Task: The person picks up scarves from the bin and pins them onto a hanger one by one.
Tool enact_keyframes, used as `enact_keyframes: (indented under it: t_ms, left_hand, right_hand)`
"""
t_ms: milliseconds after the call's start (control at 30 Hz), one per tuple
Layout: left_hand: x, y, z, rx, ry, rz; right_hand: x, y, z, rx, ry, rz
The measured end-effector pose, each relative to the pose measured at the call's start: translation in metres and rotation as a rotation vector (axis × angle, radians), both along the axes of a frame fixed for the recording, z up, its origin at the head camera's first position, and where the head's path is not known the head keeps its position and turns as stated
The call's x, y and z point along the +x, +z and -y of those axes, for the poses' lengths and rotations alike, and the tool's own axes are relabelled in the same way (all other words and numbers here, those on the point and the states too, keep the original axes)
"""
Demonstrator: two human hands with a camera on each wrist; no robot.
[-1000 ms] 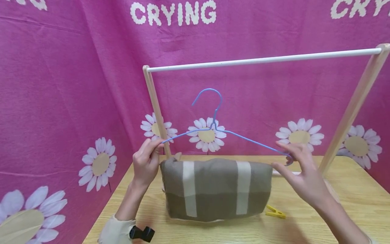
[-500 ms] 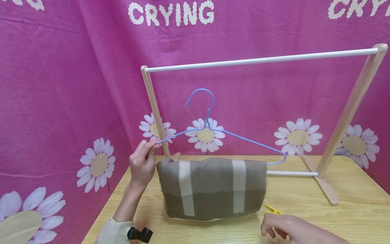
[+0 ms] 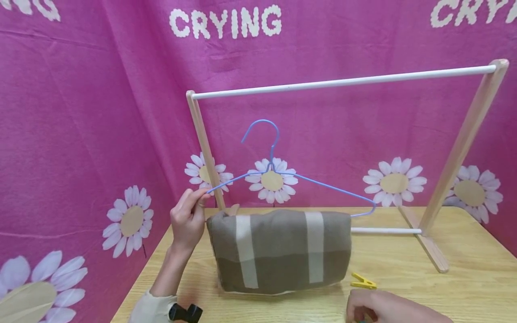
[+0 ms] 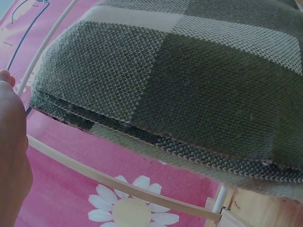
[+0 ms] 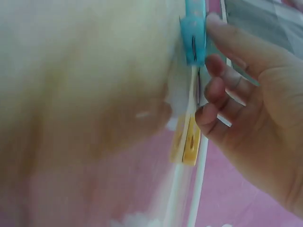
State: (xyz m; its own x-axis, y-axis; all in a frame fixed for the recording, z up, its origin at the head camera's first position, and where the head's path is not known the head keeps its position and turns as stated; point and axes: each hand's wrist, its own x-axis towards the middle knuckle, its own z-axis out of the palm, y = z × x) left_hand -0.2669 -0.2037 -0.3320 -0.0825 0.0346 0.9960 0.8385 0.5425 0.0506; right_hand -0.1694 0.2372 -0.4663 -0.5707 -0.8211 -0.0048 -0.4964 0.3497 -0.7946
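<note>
Pinching blue hanger [image 3: 271, 168], left hand [image 3: 188, 217]; right hand [image 3: 379, 307] cropped in head view, hold on teal clip [image 5: 193, 41] unclear.

Across the back and left of the head view I see a pink cloth backdrop [image 3: 101, 112], with white CRYING lettering [image 3: 234, 22] along the top and white daisies [image 3: 393, 183] with pale yellow centres further down. From centre to right a rack [image 3: 463, 148] stands before me, its white top bar [image 3: 343, 83] joining two wooden posts [image 3: 205, 143], with a white lower bar [image 3: 385, 230] showing lower right. A light wood-grain table [image 3: 480, 278] fills my lower frame.
</note>
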Motion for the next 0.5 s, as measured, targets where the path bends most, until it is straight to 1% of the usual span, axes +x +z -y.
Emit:
enact_keyframes:
  t_ms: [33,67,100,133,167,200,233,333,367,433,500]
  left_hand:
    - [0.000,0.000,0.000,0.004,-0.002,-0.001]
    - [0.000,0.000,0.000,0.007,-0.002,0.000]
    - [0.000,-0.001,0.000,0.010,-0.002,0.001]
    - [0.000,-0.001,0.000,0.012,0.000,-0.001]
    - [0.000,-0.001,0.000,0.014,0.002,-0.001]
    - [-0.001,-0.001,-0.001,0.017,0.006,-0.002]
    - [-0.001,0.000,-0.001,0.021,0.007,-0.005]
    - [-0.002,0.001,-0.001,0.028,0.017,-0.017]
    - [-0.002,0.001,-0.001,0.029,0.020,-0.021]
    - [-0.003,0.002,0.000,0.033,0.023,-0.030]
    - [-0.003,0.003,0.000,0.036,0.029,-0.034]
  right_hand:
    - [-0.002,0.000,-0.003,-0.009,-0.008,-0.037]
    - [-0.003,0.000,-0.006,-0.005,-0.032,-0.022]
    - [-0.003,0.001,-0.009,-0.001,-0.069,0.015]
    - [-0.003,0.001,-0.010,-0.005,-0.080,-0.022]
    - [-0.003,0.002,-0.011,0.005,-0.105,-0.036]
    - [-0.002,0.003,-0.012,0.028,-0.146,-0.015]
    - [-0.002,0.004,-0.012,0.051,-0.186,-0.025]
    - [0.004,0.005,-0.011,0.175,-0.312,-0.006]
    - [0.005,0.005,-0.011,0.227,-0.350,0.015]
    - [0.008,0.002,-0.008,0.321,-0.401,0.009]
    - [0.010,-0.002,-0.005,0.398,-0.437,0.058]
